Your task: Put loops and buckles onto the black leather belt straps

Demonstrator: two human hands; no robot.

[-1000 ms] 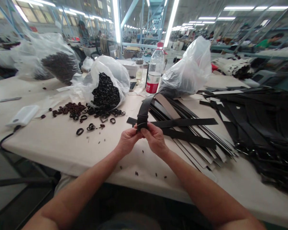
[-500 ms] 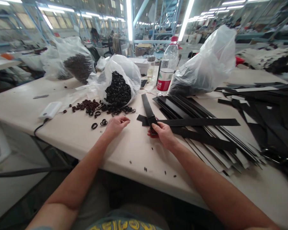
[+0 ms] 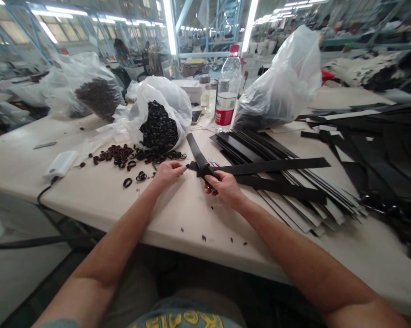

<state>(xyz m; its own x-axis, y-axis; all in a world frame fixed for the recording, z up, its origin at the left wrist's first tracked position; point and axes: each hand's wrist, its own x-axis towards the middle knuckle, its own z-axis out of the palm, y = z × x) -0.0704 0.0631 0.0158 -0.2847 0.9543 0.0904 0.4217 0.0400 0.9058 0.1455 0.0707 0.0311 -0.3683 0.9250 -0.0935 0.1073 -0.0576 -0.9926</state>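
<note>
My right hand [image 3: 226, 187] is closed around the near end of a black belt strap [image 3: 196, 149], whose free end points away from me. That strap crosses over another black strap [image 3: 280, 166] lying on the table. My left hand [image 3: 170, 173] is pinched just left of it, with a tiny dark piece at the fingertips, too small to name. Beside the left hand lie loose black loops [image 3: 141, 176] and a heap of dark brown loops [image 3: 113, 155]. Behind them an open plastic bag [image 3: 178, 102] spills black loops.
A pile of black strips [image 3: 256, 152] covers the right side, with belts and buckles [image 3: 393, 205] beyond. A bottle [image 3: 225, 107], a glass jar [image 3: 204, 93] and a filled bag [image 3: 280, 91] stand behind. A white corded device [image 3: 60, 165] lies left; tiny dark bits [image 3: 204, 238] lie near the front edge.
The view has shifted slightly right. My left hand has come closer to the strap, with a dark piece now showing at its fingertips. My right hand keeps its hold on the belt strap.
</note>
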